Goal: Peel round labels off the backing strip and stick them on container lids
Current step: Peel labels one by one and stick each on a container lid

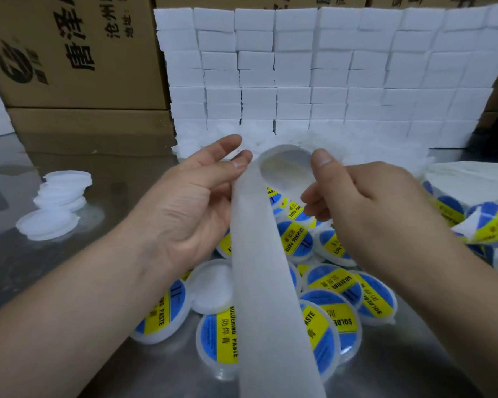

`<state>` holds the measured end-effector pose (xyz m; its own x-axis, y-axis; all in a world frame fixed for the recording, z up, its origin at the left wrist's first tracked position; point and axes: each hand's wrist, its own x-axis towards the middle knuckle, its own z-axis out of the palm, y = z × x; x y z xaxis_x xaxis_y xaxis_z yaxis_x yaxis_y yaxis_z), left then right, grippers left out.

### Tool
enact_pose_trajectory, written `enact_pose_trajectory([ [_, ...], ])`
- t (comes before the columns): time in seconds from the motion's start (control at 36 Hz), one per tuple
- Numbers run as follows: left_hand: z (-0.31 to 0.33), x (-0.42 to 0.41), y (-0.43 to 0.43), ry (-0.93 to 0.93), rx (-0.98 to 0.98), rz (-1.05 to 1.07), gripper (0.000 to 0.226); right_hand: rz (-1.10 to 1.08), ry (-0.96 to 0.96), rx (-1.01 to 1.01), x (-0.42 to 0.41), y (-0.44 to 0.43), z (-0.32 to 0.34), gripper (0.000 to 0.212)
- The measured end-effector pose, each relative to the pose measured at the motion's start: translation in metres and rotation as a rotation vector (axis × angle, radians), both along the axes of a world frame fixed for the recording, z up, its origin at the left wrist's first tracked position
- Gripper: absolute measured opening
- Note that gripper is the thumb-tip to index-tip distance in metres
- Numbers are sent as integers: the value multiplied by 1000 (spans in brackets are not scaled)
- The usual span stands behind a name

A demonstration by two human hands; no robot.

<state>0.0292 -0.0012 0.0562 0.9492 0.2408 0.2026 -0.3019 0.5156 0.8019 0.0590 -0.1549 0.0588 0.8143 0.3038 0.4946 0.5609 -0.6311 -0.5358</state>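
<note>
Holding strip [266, 268]: left hand [184, 202] — pinches its top
Right hand [365, 208]: pinches round label [285, 168] edge
Lids [219, 337]: heaped on bench [112, 173] — under strip

Packing workshop: stacked cartons [78, 53], foam blocks [314, 76]

Matt paper strip [266, 282], glossy labels [295, 239], shiny metal table [69, 254].

Backing strip [265, 297] off bottom edge, labelled lids [219, 337] partly behind it
</note>
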Motion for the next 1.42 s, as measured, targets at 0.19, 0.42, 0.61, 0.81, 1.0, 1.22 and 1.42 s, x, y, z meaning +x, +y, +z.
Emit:
enact_pose_trajectory([
  [0.19,-2,-3,-3,-21,108,-72,32,35,145,193,8,3,0,88],
  [0.42,-14,-10,-9,-15,687,23,34,24,272,561,6,1,3,43],
  [0.61,-12,-16,-19,54,617,-128,26,152,236,772,14,-2,3,29],
  [0.81,-25,-24,-22,96,859,-516,30,140,354,1142,32,-10,9,16],
  [1.0,-19,-30,-21,177,1222,-634,19,21,371,1204,56,-22,8,14],
  [1.22,-21,-25,-20,123,1396,22,57,158,389,1305,61,-18,6,15],
  [1.42,-12,-19,-13,24,1157,355,34,309,449,1267,49,-11,4,20],
])
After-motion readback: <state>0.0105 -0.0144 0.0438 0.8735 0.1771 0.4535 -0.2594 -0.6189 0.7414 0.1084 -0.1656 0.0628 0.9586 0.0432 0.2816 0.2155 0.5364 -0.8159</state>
